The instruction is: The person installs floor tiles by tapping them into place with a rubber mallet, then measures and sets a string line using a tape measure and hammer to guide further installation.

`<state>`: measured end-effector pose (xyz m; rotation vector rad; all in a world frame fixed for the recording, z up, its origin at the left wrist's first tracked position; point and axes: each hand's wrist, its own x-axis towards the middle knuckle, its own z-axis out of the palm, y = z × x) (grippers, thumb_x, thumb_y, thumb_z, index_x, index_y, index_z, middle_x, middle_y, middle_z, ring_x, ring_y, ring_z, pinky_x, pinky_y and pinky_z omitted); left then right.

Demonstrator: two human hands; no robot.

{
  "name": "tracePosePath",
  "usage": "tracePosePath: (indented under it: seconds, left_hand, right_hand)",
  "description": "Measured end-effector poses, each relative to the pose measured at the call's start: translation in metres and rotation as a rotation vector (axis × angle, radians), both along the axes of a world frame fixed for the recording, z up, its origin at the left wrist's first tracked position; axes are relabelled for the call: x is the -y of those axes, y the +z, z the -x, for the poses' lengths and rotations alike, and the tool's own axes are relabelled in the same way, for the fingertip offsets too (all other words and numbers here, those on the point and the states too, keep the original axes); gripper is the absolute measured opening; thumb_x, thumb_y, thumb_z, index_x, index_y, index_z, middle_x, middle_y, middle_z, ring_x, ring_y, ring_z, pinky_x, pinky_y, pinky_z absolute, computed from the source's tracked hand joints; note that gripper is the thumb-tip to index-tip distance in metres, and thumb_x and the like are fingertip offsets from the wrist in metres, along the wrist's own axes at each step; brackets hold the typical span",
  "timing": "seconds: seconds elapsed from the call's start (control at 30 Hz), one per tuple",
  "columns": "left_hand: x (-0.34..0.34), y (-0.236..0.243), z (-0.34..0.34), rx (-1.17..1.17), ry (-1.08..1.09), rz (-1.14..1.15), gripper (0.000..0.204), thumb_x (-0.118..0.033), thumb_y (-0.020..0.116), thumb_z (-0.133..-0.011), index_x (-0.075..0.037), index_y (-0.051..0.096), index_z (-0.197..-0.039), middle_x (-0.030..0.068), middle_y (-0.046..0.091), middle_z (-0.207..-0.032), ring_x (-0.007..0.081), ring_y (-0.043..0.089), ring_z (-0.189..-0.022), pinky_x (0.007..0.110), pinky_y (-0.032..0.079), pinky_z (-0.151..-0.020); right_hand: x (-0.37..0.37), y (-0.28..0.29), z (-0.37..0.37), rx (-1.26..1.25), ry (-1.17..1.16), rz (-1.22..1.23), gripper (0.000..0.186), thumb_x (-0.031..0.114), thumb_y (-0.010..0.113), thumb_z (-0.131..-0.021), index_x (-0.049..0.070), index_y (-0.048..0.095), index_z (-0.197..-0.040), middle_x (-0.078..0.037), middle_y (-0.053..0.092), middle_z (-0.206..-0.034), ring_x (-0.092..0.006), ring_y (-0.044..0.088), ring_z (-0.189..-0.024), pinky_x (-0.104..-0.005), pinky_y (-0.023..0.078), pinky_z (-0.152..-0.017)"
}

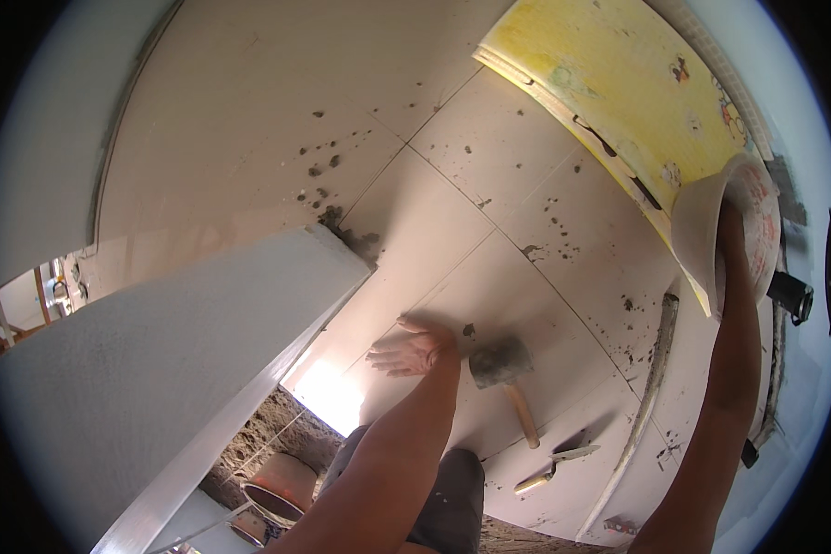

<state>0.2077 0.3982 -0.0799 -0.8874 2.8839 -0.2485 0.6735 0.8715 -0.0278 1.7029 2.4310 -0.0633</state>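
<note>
left hand (415, 351): spread flat on tiles (434, 277), grasping nothing | right hand (731, 224): inside bucket (694, 222), grip cannot be told | mallet (500, 362), trowel (556, 469): lying between forearms | step, likely: reaching into bucket, left arm bracing | next calls for: clearing rim

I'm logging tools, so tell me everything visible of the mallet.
The mallet has a dark grey, blocky head, rubber by its look, on a light, wooden-looking handle. It lies on the floor tiles to the right of the left hand, its handle slanting toward the picture's lower edge. No hand touches it.
</note>
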Motion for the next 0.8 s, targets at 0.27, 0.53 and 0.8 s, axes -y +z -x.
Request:
tracePosePath:
  seconds: [0.27,0.53,0.8]
  left_hand:
    - [-0.004,0.016,0.001,-0.044,0.119,0.011,0.098,-0.072,0.024,-0.090,0.001,0.006,-0.153,0.0198,0.003,-0.160,0.0354,0.002,-0.149,0.051,0.003,-0.118]
    - [-0.001,0.015,0.004,-0.068,0.166,0.037,0.097,-0.072,0.024,-0.091,0.001,0.005,-0.152,0.0202,0.003,-0.160,0.0356,0.001,-0.149,0.051,0.003,-0.118]
    - [-0.007,0.023,0.005,-0.123,0.153,0.044,0.096,-0.071,0.023,-0.091,0.001,0.005,-0.152,0.0206,0.002,-0.160,0.0358,0.001,-0.149,0.051,0.003,-0.118]
  right_hand:
    - [0.004,0.079,-0.007,0.063,-0.043,-0.232,0.030,0.013,0.058,-0.087,0.000,0.060,-0.113,-0.021,0.066,-0.093,-0.0319,0.065,-0.089,-0.0398,0.052,-0.078]
    - [0.167,0.171,0.347,-1.086,-0.070,0.263,0.017,0.005,0.061,-0.091,-0.001,0.062,-0.107,-0.010,0.070,-0.092,-0.0145,0.066,-0.086,-0.0266,0.052,-0.079]
    - [0.202,0.032,0.550,-1.057,0.402,0.563,0.003,0.003,0.059,-0.091,0.000,0.061,-0.092,-0.012,0.069,-0.086,-0.0221,0.070,-0.080,-0.0316,0.054,-0.069]
